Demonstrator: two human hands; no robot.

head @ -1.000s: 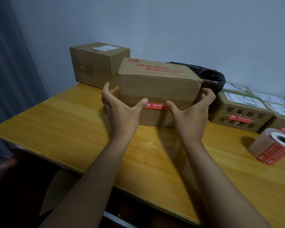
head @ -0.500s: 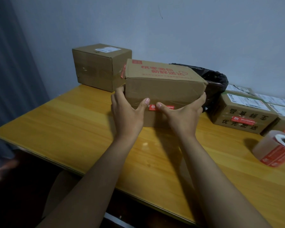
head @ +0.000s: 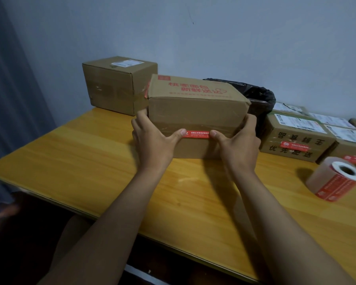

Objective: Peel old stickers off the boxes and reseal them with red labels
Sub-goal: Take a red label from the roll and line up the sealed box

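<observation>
The box (head: 195, 112) being sealed stands on the wooden table (head: 86, 173), gripped at both ends: the left hand (head: 152, 145) wraps its fingers round the left side and the right hand (head: 237, 147) round the right, each thumb pressing flat on one end of the red label (head: 196, 134) that lies across the seam of the near face. Right of the hands, a roll of red labels (head: 335, 181) lies on its side on the table, apart from the box. Beyond it sits a row of sealed boxes (head: 296, 138) with white shipping stickers on top. Behind the held box are a black bin bag (head: 259, 97) and, to the left against the wall, a cube-shaped box (head: 115, 87) bearing a white sticker.
</observation>
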